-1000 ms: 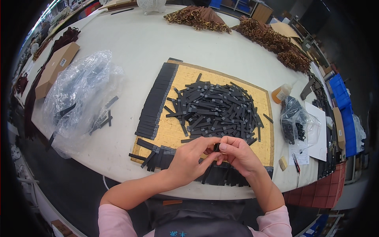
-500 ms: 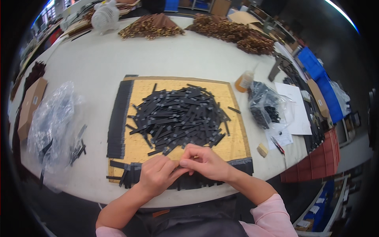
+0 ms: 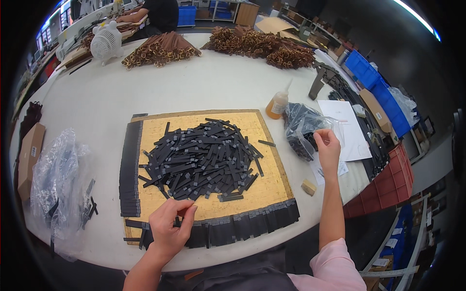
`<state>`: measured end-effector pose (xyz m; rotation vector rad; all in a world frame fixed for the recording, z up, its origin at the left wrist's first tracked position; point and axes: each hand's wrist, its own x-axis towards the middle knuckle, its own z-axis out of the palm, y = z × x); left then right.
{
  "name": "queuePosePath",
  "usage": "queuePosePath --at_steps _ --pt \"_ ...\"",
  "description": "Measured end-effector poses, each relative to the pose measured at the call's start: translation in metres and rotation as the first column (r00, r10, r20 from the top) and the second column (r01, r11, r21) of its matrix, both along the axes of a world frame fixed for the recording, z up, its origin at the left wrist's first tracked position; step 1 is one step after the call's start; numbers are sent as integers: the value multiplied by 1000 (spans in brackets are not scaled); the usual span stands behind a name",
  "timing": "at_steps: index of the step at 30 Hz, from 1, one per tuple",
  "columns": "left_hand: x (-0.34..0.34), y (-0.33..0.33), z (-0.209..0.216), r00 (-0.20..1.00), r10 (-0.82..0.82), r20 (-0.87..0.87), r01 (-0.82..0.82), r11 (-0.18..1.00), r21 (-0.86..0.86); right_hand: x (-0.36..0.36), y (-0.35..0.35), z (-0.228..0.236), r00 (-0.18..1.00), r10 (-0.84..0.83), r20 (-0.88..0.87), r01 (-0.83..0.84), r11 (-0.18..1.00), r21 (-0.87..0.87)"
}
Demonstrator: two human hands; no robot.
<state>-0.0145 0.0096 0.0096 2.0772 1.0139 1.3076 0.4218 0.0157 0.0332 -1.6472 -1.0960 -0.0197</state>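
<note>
A yellow board [image 3: 266,177] lies before me with a heap of short black strips [image 3: 199,157] in its middle. At the board's near left edge, my left hand [image 3: 171,224] is closed, thumb and index finger pressed together in a pinch. Anything between those fingertips is too small to make out. My right hand [image 3: 328,149] reaches out to the clear plastic bag [image 3: 310,123] with dark pieces inside. Its fingers are pinched at the bag's near right side; what they grip cannot be told. Black strips lie side by side in a row [image 3: 252,223] along the near edge.
Behind the bag stands a bottle of amber liquid [image 3: 277,104]. White paper [image 3: 350,138], a small tan block [image 3: 308,186] and a red crate [image 3: 383,182] are at right. Another clear bag [image 3: 60,189] lies left. Brown strap bundles [image 3: 162,49], a white fan [image 3: 106,42] and a person [image 3: 162,17] are far off.
My hands were together over the board's near edge and have come apart. The right has gone out to the bag; the left has shifted left. The view has tilted up, showing the person.
</note>
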Motion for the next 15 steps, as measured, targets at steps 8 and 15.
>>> queuePosePath --at_steps 8,15 --pt "-120 45 13 760 507 407 -364 850 -380 -76 -4 30 951 307 32 -301 944 -136" --pt "-185 -4 -41 783 618 -70 -542 623 -564 -245 15 16 369 918 148 -821 396 -410"
